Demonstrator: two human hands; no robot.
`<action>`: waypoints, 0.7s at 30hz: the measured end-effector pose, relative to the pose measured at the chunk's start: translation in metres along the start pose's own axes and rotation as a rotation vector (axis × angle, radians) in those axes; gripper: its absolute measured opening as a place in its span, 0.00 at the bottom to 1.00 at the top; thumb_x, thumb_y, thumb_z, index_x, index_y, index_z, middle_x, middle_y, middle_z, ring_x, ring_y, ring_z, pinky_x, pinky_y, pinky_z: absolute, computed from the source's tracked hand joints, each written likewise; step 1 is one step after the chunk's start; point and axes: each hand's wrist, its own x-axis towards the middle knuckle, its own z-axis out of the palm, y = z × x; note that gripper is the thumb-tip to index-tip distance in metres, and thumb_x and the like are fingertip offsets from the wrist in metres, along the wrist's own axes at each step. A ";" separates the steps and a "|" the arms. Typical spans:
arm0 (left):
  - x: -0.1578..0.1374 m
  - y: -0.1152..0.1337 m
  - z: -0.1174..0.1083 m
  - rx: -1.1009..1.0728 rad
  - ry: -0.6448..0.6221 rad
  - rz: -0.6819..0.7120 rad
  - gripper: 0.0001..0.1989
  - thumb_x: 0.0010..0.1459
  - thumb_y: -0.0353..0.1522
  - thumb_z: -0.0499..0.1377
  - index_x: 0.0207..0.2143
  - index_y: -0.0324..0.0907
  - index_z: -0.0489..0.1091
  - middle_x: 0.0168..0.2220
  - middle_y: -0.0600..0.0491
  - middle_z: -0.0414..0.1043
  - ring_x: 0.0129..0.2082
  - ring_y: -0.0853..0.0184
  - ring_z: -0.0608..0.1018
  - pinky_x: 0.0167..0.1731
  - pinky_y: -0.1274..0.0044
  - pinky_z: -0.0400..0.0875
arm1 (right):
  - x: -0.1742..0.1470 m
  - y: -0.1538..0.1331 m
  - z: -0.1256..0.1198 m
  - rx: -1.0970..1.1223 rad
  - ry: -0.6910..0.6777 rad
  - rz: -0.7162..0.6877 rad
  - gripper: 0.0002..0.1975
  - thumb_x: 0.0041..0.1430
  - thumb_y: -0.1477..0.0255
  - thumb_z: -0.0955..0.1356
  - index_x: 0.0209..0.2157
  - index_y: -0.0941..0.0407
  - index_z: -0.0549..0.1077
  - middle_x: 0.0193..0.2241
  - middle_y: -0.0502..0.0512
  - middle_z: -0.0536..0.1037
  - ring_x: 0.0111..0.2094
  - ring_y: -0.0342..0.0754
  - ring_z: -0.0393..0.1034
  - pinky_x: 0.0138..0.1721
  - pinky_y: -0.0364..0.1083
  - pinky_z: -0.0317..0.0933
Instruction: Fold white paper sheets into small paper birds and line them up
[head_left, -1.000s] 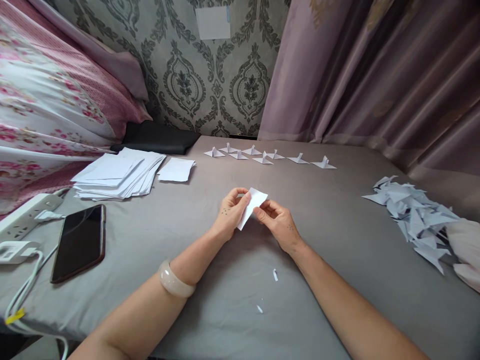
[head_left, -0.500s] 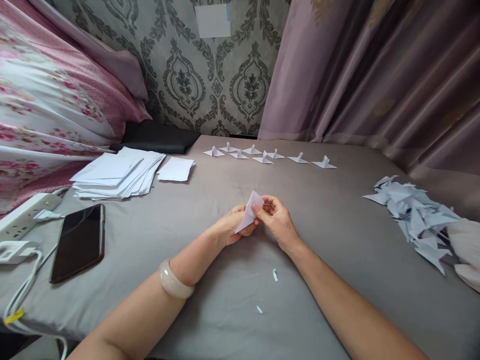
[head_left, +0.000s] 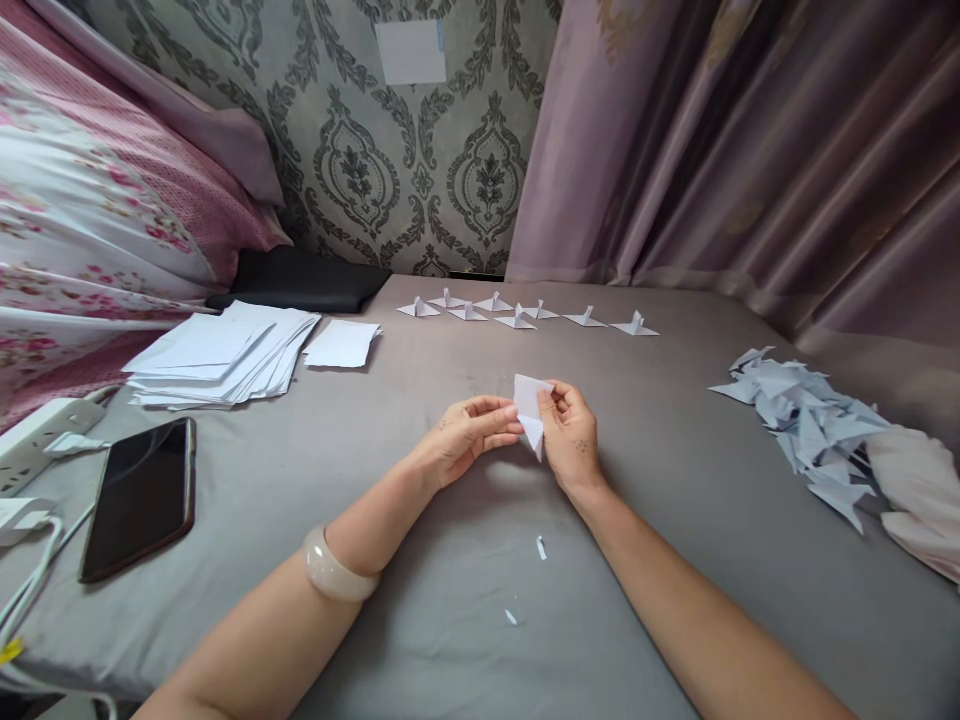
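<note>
Biggest thing here is the table, covered in smooth, matte grey cloth with a few soft wrinkles. A mauve curtain with a satiny sheen hangs in deep folds across the upper right, beside grey damask-patterned wallpaper at top center. Upper left is draped floral fabric, white with pink blooms and a pink textured band.

On the table, far right, there's a messy heap of pointy folded white paper; at left, a loosely squared stack of white sheets. A glossy black phone lies at lower left.

Hands are mid-frame. The right hand has the folded paper pinched between thumb and fingers. The left hand has thumb and fingertips against the paper's left edge; can't tell if it's gripping. That paper's near center, flat on top, tapering to a point at the bottom. The left wrist wears a pale, polished bangle.

Smallest stuff: little winged paper shapes spread along the upper middle, each with an upright tab, plus curly paper scraps at lower center.
</note>
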 end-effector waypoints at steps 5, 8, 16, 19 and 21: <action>0.001 -0.006 0.002 -0.051 -0.031 -0.016 0.16 0.41 0.26 0.71 0.35 0.33 0.74 0.34 0.47 0.77 0.33 0.69 0.79 0.39 0.76 0.74 | -0.001 0.001 0.001 -0.078 0.011 -0.061 0.17 0.56 0.58 0.66 0.40 0.56 0.69 0.36 0.57 0.76 0.36 0.48 0.72 0.39 0.47 0.66; 0.002 -0.006 0.000 -0.082 -0.056 -0.033 0.15 0.44 0.27 0.71 0.35 0.32 0.74 0.33 0.48 0.77 0.32 0.69 0.79 0.39 0.77 0.75 | -0.002 0.002 0.002 -0.008 0.008 -0.023 0.17 0.56 0.58 0.67 0.41 0.57 0.68 0.36 0.57 0.76 0.38 0.49 0.72 0.39 0.47 0.66; 0.000 -0.002 0.003 -0.120 -0.044 -0.054 0.12 0.48 0.29 0.68 0.34 0.32 0.74 0.31 0.45 0.78 0.31 0.67 0.80 0.36 0.78 0.76 | -0.004 0.001 0.005 -0.018 0.017 -0.053 0.18 0.57 0.58 0.66 0.41 0.57 0.69 0.36 0.56 0.76 0.36 0.48 0.71 0.38 0.47 0.65; 0.000 -0.001 0.004 -0.126 -0.030 -0.055 0.10 0.50 0.28 0.67 0.34 0.32 0.73 0.31 0.45 0.78 0.30 0.66 0.81 0.34 0.77 0.77 | -0.004 0.003 0.005 -0.017 0.025 -0.061 0.17 0.57 0.58 0.66 0.41 0.57 0.69 0.36 0.56 0.76 0.36 0.47 0.72 0.39 0.47 0.65; 0.000 -0.001 0.004 -0.127 -0.015 -0.053 0.09 0.50 0.28 0.66 0.33 0.33 0.72 0.30 0.46 0.78 0.29 0.66 0.81 0.33 0.77 0.77 | -0.003 0.004 0.004 -0.019 0.024 -0.066 0.17 0.57 0.59 0.66 0.42 0.57 0.69 0.36 0.56 0.76 0.37 0.47 0.72 0.39 0.47 0.65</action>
